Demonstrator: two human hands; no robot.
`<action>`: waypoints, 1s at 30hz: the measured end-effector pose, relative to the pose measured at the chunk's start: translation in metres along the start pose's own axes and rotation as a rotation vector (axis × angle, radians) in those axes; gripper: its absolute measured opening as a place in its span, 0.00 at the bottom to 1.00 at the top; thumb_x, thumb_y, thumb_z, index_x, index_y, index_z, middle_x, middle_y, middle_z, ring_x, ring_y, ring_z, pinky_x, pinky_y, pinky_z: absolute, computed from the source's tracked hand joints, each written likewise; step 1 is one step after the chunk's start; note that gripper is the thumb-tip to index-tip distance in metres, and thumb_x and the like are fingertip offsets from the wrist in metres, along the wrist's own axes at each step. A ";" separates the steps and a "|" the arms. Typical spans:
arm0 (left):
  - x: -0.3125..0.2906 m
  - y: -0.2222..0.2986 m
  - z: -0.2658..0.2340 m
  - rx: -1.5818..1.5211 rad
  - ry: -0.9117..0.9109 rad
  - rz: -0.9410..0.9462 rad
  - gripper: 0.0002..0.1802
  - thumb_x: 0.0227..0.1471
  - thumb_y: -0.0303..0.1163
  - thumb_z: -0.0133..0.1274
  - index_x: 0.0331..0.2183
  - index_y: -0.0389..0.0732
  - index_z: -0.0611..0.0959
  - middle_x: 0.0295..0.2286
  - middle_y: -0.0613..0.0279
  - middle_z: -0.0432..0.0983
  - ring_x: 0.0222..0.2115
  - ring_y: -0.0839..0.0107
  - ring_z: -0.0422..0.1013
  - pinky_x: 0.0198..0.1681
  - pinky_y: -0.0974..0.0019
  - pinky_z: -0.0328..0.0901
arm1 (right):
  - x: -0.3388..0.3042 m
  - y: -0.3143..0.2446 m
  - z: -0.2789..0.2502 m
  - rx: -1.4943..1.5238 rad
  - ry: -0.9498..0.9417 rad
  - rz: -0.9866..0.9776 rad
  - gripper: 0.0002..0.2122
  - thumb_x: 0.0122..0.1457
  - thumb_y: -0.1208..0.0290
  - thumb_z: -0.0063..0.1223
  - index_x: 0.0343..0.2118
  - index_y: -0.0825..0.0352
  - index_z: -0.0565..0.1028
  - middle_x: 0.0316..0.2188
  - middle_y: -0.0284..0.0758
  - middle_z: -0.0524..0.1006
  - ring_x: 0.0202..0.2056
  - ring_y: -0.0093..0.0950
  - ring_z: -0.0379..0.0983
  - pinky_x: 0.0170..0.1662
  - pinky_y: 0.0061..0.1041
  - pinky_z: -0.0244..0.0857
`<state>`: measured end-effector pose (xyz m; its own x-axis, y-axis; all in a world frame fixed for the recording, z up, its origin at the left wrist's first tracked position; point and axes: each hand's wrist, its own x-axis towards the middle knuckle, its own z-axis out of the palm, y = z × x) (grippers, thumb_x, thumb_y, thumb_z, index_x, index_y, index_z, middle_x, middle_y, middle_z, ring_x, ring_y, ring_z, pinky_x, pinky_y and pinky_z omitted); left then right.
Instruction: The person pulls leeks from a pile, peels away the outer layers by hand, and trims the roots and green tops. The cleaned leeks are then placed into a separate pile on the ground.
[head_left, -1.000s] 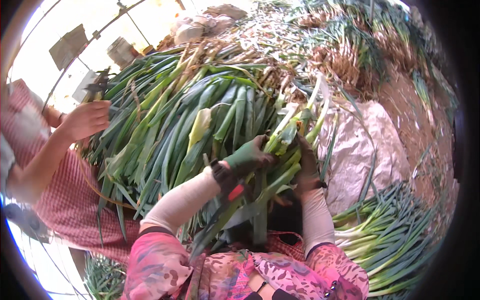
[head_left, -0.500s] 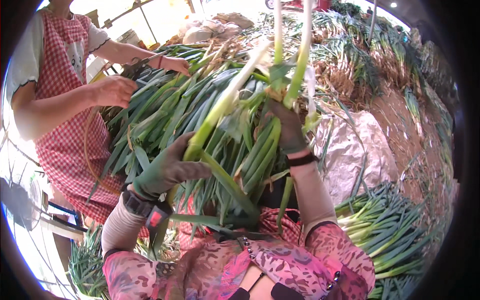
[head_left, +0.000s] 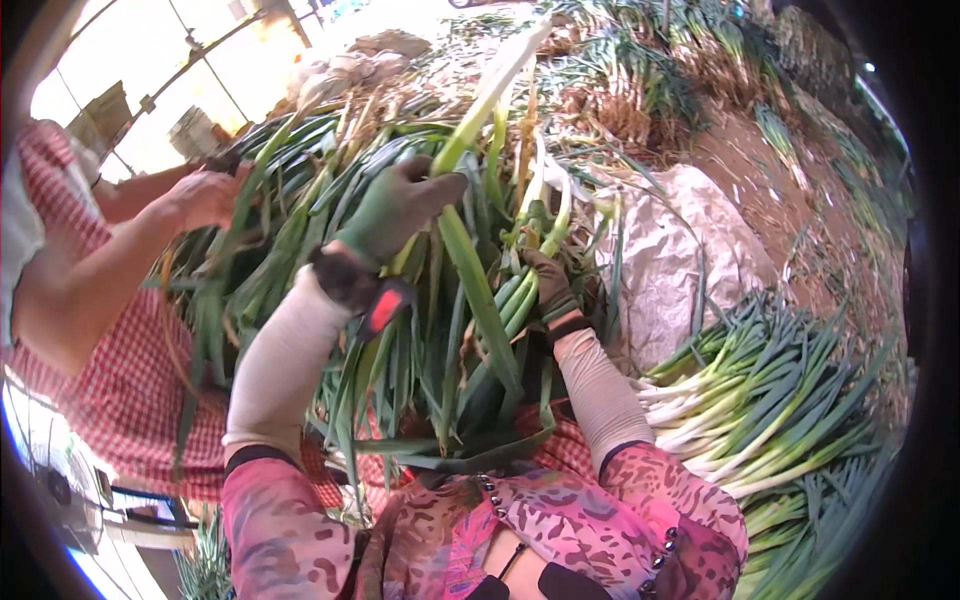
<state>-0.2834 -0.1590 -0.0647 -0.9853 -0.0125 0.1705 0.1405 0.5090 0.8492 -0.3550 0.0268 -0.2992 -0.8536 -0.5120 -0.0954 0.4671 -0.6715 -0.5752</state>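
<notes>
Green-gloved L. hand [head_left: 400, 207] grips long white-green stalk [head_left: 480, 110]; dark-gloved R. hand [head_left: 551, 284] clasps small green-white leafy bunch [head_left: 518, 302]. Step appar. sorting; next move prob. needs stalk clear of bunch.

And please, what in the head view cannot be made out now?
Left hand, head view: palm hidden by its gloved back.
Right hand, head view: some fingers hidden by green stalks.
Co-worker, head view: head cut off at left rim.
Dark thing by the co-worker's hand, head view: too blurred to identify.
</notes>
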 end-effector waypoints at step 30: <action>0.108 -0.146 0.134 -0.197 -0.740 -0.134 0.17 0.55 0.28 0.52 0.48 0.37 0.78 0.36 0.58 0.79 0.36 0.68 0.75 0.40 0.66 0.69 | -0.059 -0.038 -0.068 -0.318 0.277 -0.209 0.11 0.65 0.63 0.47 0.34 0.65 0.77 0.30 0.32 0.78 0.32 0.22 0.75 0.38 0.23 0.69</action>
<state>-0.4233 -0.1193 -0.2372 -0.7941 0.5498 -0.2591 -0.0381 0.3803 0.9241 -0.3381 0.1190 -0.3274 -0.9713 -0.1925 -0.1394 0.2220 -0.5256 -0.8213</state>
